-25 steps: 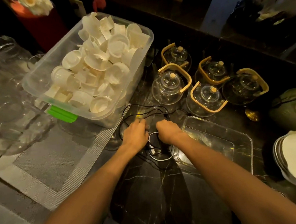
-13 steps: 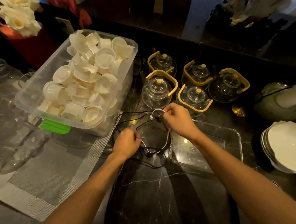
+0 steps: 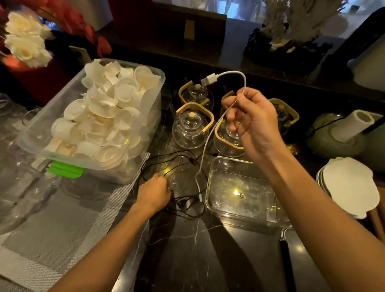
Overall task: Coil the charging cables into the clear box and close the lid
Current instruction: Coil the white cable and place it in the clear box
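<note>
My right hand (image 3: 251,122) is raised above the counter and pinches a white charging cable (image 3: 209,140) near its USB plug, which sticks out to the upper left. The cable hangs down to the dark marble counter. My left hand (image 3: 154,193) rests low on the counter, closed on tangled black cables (image 3: 176,162) that loop in front of it. The clear box (image 3: 242,214) sits open and without cables just right of the tangle, under my right forearm. Its lid is not clearly visible.
A large clear tub of white cups (image 3: 97,126) with a green latch stands at the left. Several glass teapots with wooden handles (image 3: 191,125) stand behind the cables. Glassware (image 3: 7,155) crowds the far left; stacked white plates (image 3: 349,186) lie at the right.
My right hand has lifted up and to the right, drawing the white cable out of the tangle so its plug is in the air. My left hand stayed low on the black cables.
</note>
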`<control>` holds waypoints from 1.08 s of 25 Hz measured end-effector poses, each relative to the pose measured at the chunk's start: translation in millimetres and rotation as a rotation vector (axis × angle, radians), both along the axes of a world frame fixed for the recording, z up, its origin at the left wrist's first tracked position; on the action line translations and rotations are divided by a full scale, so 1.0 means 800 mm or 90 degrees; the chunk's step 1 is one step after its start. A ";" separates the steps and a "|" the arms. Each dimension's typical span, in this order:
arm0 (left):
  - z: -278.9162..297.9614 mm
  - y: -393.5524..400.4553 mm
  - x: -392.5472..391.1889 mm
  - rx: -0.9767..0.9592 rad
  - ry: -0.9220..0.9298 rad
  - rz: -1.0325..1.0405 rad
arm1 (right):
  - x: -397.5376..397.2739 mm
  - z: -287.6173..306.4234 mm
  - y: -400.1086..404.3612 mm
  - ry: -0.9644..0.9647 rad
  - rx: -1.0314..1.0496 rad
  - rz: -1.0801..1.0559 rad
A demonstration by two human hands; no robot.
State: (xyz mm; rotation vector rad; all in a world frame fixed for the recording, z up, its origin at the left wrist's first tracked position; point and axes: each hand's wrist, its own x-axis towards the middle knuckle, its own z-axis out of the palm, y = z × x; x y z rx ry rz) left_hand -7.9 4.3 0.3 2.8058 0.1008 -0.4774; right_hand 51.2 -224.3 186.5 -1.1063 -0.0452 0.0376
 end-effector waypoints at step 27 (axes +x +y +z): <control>0.302 -0.268 0.049 -1.260 0.196 -0.027 | -0.103 0.017 -0.168 0.002 -0.325 0.101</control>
